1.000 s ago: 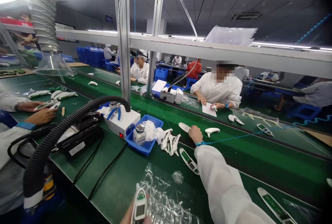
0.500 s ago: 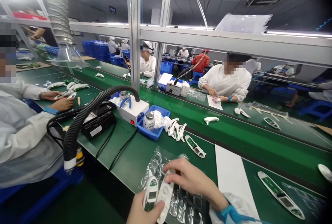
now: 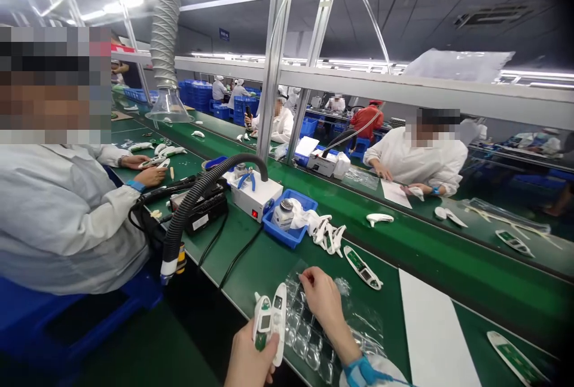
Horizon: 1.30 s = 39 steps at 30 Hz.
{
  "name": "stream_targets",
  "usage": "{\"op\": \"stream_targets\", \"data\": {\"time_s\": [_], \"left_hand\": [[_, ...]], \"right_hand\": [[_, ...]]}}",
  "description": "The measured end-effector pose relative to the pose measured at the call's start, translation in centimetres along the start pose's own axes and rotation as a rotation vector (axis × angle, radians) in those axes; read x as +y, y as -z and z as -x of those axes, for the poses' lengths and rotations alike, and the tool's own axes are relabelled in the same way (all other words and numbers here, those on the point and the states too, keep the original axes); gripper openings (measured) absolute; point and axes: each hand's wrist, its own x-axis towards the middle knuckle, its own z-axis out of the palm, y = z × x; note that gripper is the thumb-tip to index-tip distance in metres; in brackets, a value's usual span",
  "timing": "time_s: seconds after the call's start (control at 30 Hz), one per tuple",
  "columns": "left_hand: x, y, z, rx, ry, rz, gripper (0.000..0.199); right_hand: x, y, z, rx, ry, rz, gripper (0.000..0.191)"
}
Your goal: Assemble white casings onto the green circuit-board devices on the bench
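At the lower middle, my left hand (image 3: 252, 354) is closed round two long white device halves side by side. One half (image 3: 263, 322) shows a green board and a small grey screen. Beside it, the other half (image 3: 280, 321) has a dark window near its tip. My right hand (image 3: 323, 300), with a blue wrist strap, has thumb and finger pinched at the upper edge of a clear plastic sheet of small pockets (image 3: 309, 339). Whatever lies between those fingertips is too small to make out.
A blue tray (image 3: 287, 238) holds a bottle and white pieces, beside white handles (image 3: 329, 236) and an open device (image 3: 363, 267). A white strip (image 3: 433, 327) lies right. A black hose (image 3: 192, 207) arches at left, near a seated co-worker (image 3: 67, 213). Another person (image 3: 417, 157) works across.
The view has swung left. My right hand has left the white half and moved to the clear sheet. The two halves stay in my left hand, now slightly fanned.
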Motion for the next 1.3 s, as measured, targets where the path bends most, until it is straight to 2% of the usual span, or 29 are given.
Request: {"op": "stream_targets", "data": {"time_s": [0.2,0.33,0.43,0.57,0.77,1.3], "left_hand": [[-0.1,0.2,0.2,-0.009,-0.033,0.016,0.022],[0.3,0.3,0.4,-0.021,-0.039,0.014,0.018],[0.5,0.3,0.6,-0.011,-0.047,0.048,0.015],[0.5,0.4,0.5,-0.045,-0.023,0.149,0.018],[0.8,0.2,0.3,-0.084,-0.013,0.214,0.018],[1.2,-0.2,0.7,-0.098,-0.020,0.184,0.016]], "right_hand": [[-0.7,-0.4,0.9,0.100,0.060,0.019,0.019],[-1.3,-0.5,0.9,0.137,0.151,-0.039,0.021],[-1.5,0.2,0.5,0.145,0.198,-0.119,0.022],[-1.4,1.6,0.5,0.114,0.126,-0.279,0.029],[-2.1,1.9,2.8,-0.134,-0.090,-0.798,0.030],[-3.1,1.6,3.5,-0.168,-0.154,-0.849,0.033]]}}
